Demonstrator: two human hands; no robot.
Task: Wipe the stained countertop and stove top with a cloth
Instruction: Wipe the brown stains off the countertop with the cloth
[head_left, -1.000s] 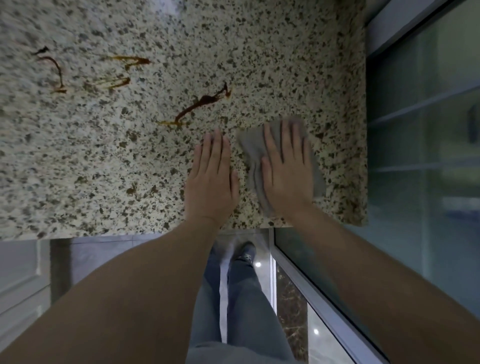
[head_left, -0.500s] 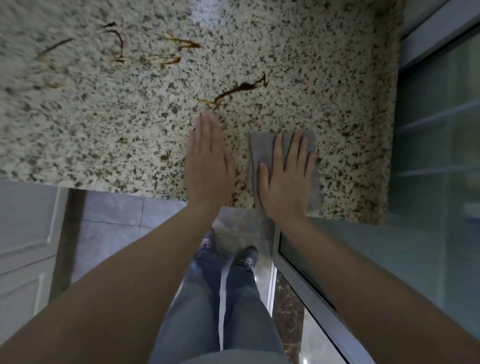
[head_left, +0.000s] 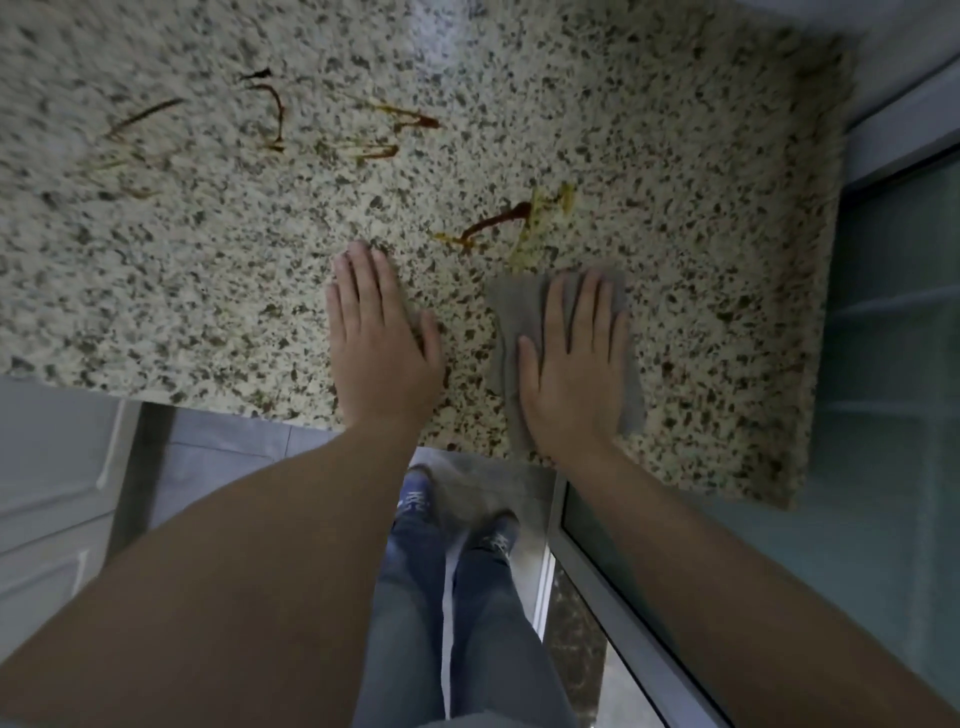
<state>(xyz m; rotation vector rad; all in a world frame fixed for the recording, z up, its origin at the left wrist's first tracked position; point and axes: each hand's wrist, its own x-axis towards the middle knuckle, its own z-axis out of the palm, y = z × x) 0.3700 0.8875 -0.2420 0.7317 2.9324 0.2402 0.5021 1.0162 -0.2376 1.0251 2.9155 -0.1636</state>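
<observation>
Head view: I am pressing my right hand (head_left: 569, 364) flat, fingers straight, onto the grey cloth (head_left: 524, 317), which is lying under my palm on the speckled countertop (head_left: 208, 260) near its front edge. Cloth edges are showing left of my thumb and beyond my fingertips. My left hand (head_left: 382, 340) is resting flat and released on bare stone just beside it, holding nothing. A dark brown stain (head_left: 493, 223) is lying just beyond the cloth; further streaks (head_left: 400, 132) are sitting well apart, far left.
</observation>
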